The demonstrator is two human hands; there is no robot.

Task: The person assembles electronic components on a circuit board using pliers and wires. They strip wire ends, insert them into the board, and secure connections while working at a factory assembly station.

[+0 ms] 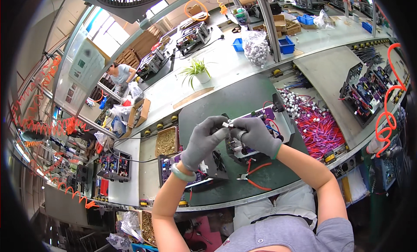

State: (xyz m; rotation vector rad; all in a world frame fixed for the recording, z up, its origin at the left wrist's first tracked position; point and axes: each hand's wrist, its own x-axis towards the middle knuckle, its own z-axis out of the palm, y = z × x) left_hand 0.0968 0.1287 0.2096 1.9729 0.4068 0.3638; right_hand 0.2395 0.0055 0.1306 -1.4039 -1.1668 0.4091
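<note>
- Left hand (pixel 204 141), in a grey glove, is raised over the table (pixel 226 102). Its grip is nearly closed, fingertips pinched on a small white connector (pixel 226 125).
- Right hand (pixel 256 137), also gloved, meets the left at the same point. Its grip is curled tight; thumb and forefinger appear to bear on the connector or its lead, but which one cannot be told.
- The connector sits between the two hands, just above the circuit board (pixel 271 117), which rests in a tray on the dark mat.
- Judgement: the step in hand is joining or seating a wired connector at the board. Done well, it calls for the plug held square, pushed by its body and not by the wires.
- Red and purple wires (pixel 317 128) lie heaped to the right of the board, near but apart. They should be kept out of the joint.
- Red-handled cutters (pixel 252 176) lie on the mat just beneath the right forearm, untouched. An elbow dropping could knock them.
- A second board (pixel 173 165) with a fan (pixel 215 163) lies below the left wrist, partly hidden by it.
- A box of small brass parts (pixel 166 141) stands to the left, well clear.
- Whether the connector is fully mated cannot be seen; the gloves cover it.
</note>
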